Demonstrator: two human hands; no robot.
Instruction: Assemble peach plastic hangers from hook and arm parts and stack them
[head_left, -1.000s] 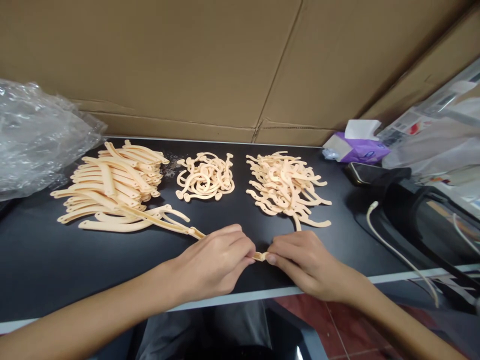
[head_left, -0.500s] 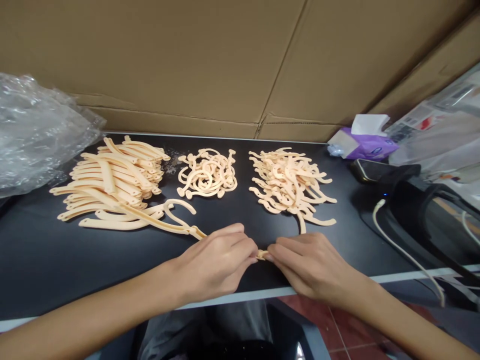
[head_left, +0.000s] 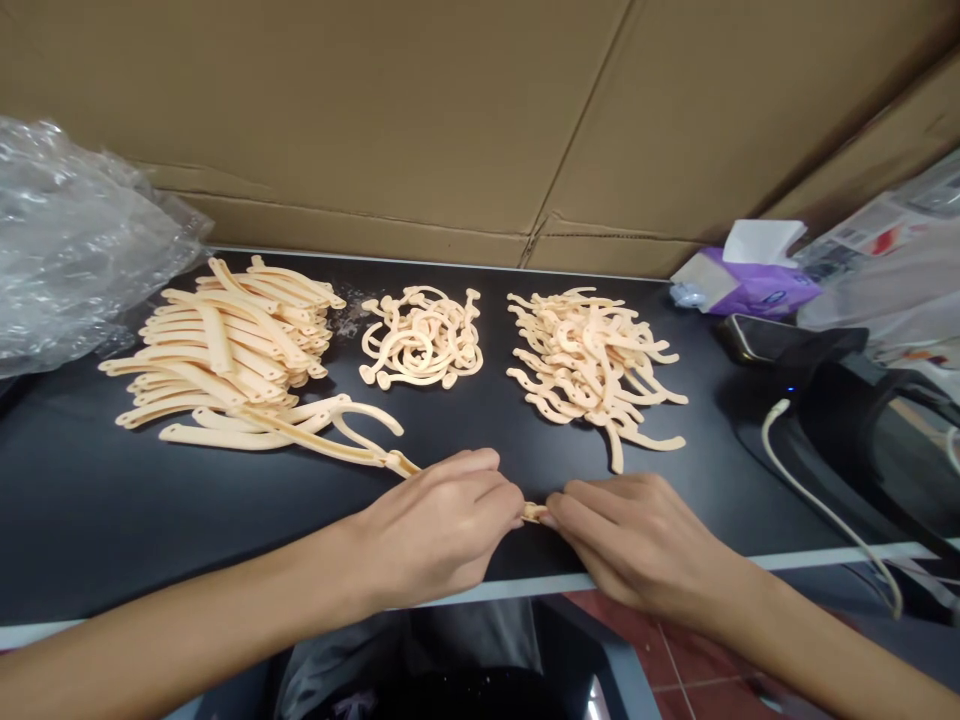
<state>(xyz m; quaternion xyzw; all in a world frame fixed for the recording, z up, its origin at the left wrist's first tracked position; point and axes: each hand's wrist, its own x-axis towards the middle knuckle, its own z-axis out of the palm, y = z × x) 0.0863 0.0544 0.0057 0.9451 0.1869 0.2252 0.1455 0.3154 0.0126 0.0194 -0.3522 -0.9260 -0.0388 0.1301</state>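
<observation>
Near the front edge of the dark table, my left hand point(head_left: 450, 520) is closed on a cream plastic assembly point(head_left: 341, 447), whose long arm and curved hook stick out to the left. My right hand point(head_left: 637, 535) pinches the other end of it, just to the right. A small cream joint point(head_left: 533, 512) shows between the fingertips of both hands; the rest there is hidden by the fingers. Behind lie three piles of cream parts: long curved strips point(head_left: 232, 330) at left, C-shaped pieces point(head_left: 424, 340) in the middle, wavy hooked pieces point(head_left: 592, 360) at right.
Crumpled clear plastic point(head_left: 82, 240) lies at the left. A purple tissue pack point(head_left: 761, 285), a phone point(head_left: 754, 338) and a black device point(head_left: 847, 400) with a white cable point(head_left: 825, 510) are at the right. Cardboard point(head_left: 360, 120) stands behind the table.
The camera view has shifted slightly, moving most things a little to the right. Both hands keep their hold on the assembly, with little visible movement.
</observation>
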